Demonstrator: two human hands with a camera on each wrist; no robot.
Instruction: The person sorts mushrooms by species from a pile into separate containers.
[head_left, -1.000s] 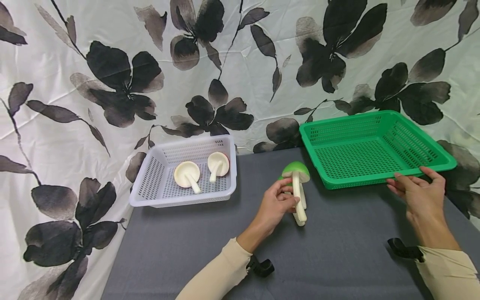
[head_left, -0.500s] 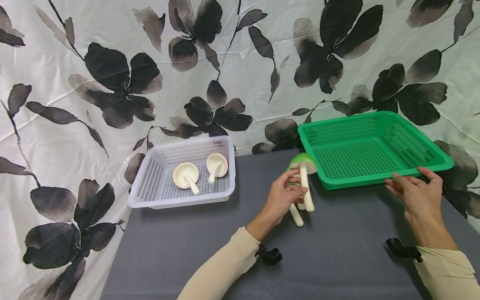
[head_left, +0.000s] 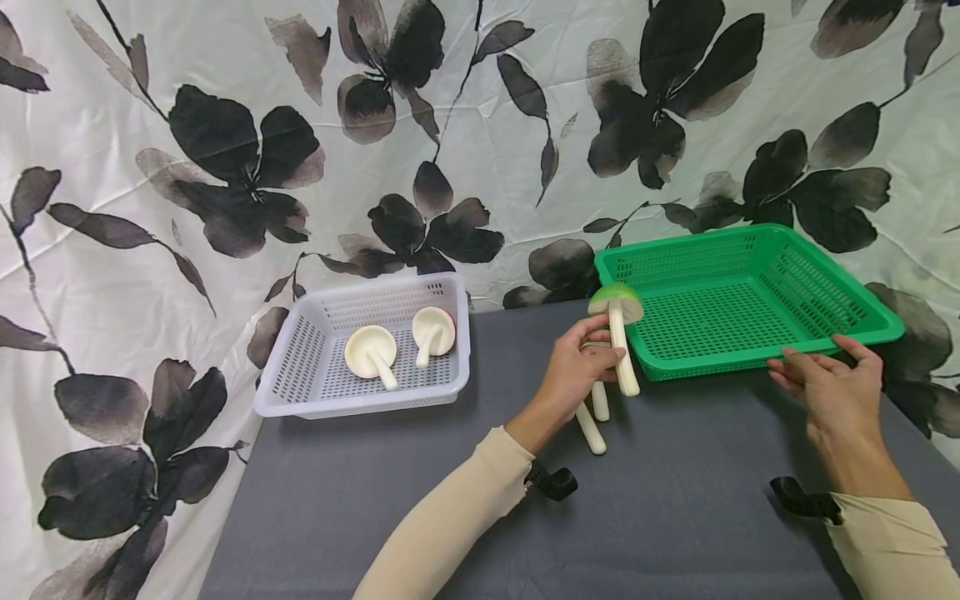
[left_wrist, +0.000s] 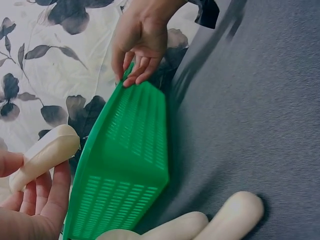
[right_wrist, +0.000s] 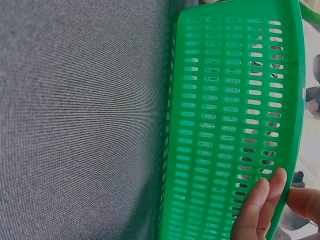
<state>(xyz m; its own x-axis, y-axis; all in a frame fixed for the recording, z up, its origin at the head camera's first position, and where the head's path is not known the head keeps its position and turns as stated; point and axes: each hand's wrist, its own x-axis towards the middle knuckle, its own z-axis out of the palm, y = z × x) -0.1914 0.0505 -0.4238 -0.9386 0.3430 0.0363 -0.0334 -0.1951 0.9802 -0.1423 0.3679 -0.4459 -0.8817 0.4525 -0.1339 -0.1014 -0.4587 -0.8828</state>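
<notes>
My left hand [head_left: 566, 371] pinches the pale stem of a toy mushroom [head_left: 621, 350] with a green cap, raised beside the green basket's left end. In the left wrist view the stem end of that mushroom [left_wrist: 47, 152] sits between thumb and fingers. Below the hand, more pale mushroom stems [head_left: 590, 429] lie on the grey table; the hand hides their caps. My right hand [head_left: 843, 392] grips the front rim of the green basket [head_left: 750, 364], thumb on one side and fingers on the other, as the right wrist view also shows. No mushroom is visible inside that basket.
A white basket [head_left: 360, 406] stands at the left with two mushrooms [head_left: 371, 350] lying cap undersides up in it. Floral cloth [head_left: 480, 108] hangs behind the grey table [head_left: 450, 467]. A black strap device sits at each wrist.
My left hand has lifted the green-capped mushroom up and to the right, toward the green basket, leaving the other stems on the table. The right hand keeps its hold on the rim.
</notes>
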